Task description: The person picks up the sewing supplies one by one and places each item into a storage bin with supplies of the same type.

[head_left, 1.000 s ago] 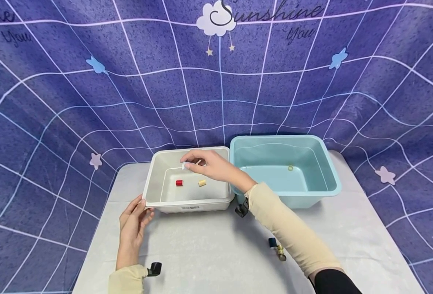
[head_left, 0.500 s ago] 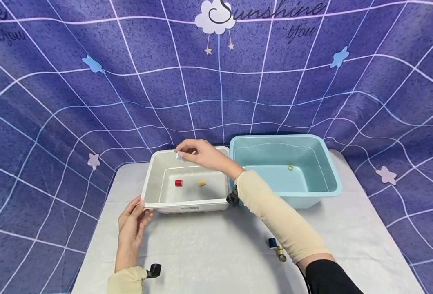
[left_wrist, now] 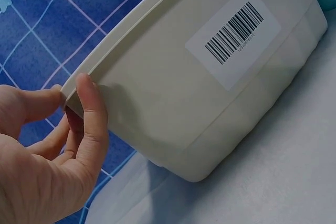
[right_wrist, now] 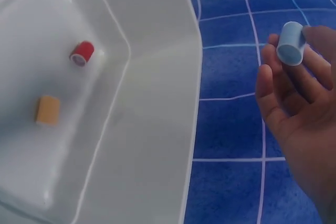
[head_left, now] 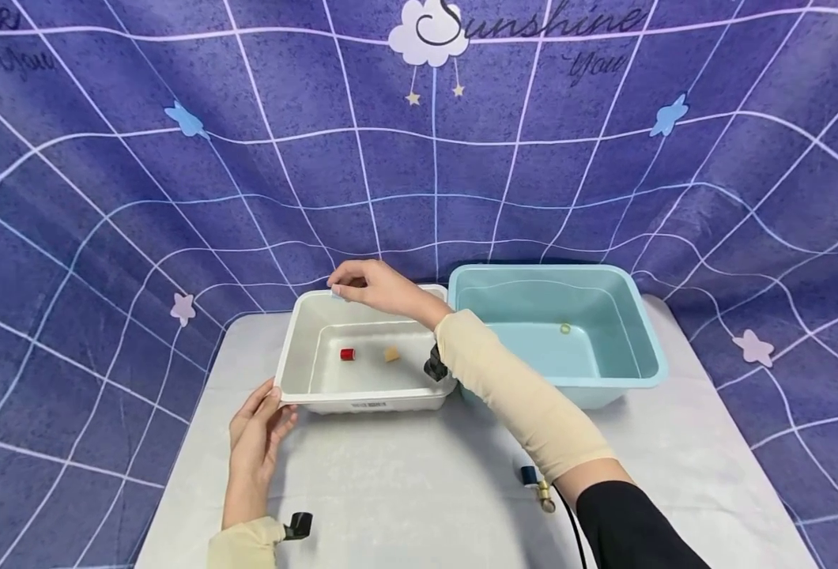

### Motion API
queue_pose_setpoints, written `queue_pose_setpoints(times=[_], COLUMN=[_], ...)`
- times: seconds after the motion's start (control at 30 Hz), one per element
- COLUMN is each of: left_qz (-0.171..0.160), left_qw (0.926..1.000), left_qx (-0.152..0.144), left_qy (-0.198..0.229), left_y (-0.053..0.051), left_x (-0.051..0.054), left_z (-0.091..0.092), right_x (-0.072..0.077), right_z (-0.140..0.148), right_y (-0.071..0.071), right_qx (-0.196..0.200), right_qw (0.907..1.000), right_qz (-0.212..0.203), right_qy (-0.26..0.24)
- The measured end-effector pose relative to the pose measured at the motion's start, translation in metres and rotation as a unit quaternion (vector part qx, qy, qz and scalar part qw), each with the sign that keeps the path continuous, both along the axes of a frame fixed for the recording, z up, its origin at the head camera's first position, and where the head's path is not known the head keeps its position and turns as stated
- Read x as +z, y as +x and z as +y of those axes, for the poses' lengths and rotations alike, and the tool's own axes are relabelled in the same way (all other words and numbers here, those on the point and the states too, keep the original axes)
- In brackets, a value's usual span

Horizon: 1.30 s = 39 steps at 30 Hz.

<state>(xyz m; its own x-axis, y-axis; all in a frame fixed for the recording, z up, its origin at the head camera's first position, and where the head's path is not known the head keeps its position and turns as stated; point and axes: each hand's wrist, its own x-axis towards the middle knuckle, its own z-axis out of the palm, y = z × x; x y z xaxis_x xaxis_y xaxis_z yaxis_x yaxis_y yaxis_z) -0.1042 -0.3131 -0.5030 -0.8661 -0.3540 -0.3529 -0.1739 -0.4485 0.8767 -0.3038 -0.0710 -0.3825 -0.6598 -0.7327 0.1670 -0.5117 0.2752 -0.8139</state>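
Note:
My right hand [head_left: 383,288] is above the back rim of the off-white basin [head_left: 372,393]. Between its thumb and fingers it pinches a small light blue spool of thread [right_wrist: 291,44], which the right wrist view shows outside the basin wall. My left hand [head_left: 251,435] grips the basin's front left corner, with the thumb and a finger on the rim [left_wrist: 79,80]. Inside the basin, apart from each other, lie a red spool [head_left: 348,355] and a pale yellow spool [head_left: 391,354]. In the head view the fingers hide most of the blue spool.
A light teal bin [head_left: 557,382] stands against the basin's right side, with a small yellowish ring-shaped thing [head_left: 565,328] inside. Near the right forearm, a dark blue cylinder [head_left: 529,476] and a brass fitting [head_left: 545,496] lie on the table. A patterned blue curtain [head_left: 433,174] hangs behind.
My right hand, with the light blue spool, has moved left and back, from over the basin's inside to its back rim. The left hand keeps its grip on the corner.

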Motion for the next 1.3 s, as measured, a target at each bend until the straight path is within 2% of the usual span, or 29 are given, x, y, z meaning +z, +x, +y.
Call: queue_pose_setpoints(times=[0.17,0.3,0.47,0.67,0.87,1.03,1.17,1.3], left_qz=[-0.001,-0.002,0.005,0.007,0.0,-0.011,-0.011,-0.003], left_qw=[1.0,1.0,0.9999,0.9999,0.9999,0.9997,0.9997,0.9998], left_qx=[-0.006,0.002,-0.008,-0.006,-0.005,-0.005,-0.004,-0.002], left_qy=[0.0,0.002,-0.007,-0.006,-0.013,-0.021,-0.023,-0.018], left_y=[-0.003,-0.002,-0.002,0.0,0.001,0.001,0.001,0.001], left_x=[0.0,0.0,0.003,0.0,-0.002,-0.002,-0.001,0.0], left_z=[-0.001,-0.001,0.001,-0.001,-0.002,-0.002,-0.002,-0.001], right_x=[-0.002,-0.007,-0.016,-0.037,-0.059,-0.072,-0.083,-0.089], right_z=[-0.012,-0.022,-0.028,-0.033,-0.038,-0.04,-0.044,-0.046], right_y=[-0.007,-0.012,-0.018,-0.024,-0.029,-0.03,-0.029,-0.027], right_qx=[0.01,0.018,0.016,0.029,0.044,0.066,0.07,0.081], right_qw=[0.9996,0.9989,0.9972,0.9948,0.9913,0.9879,0.9804,0.9623], right_qz=[0.015,0.015,0.01,0.003,0.013,-0.009,0.013,0.076], right_qy=[0.023,0.04,0.072,0.097,0.123,0.14,0.184,0.248])
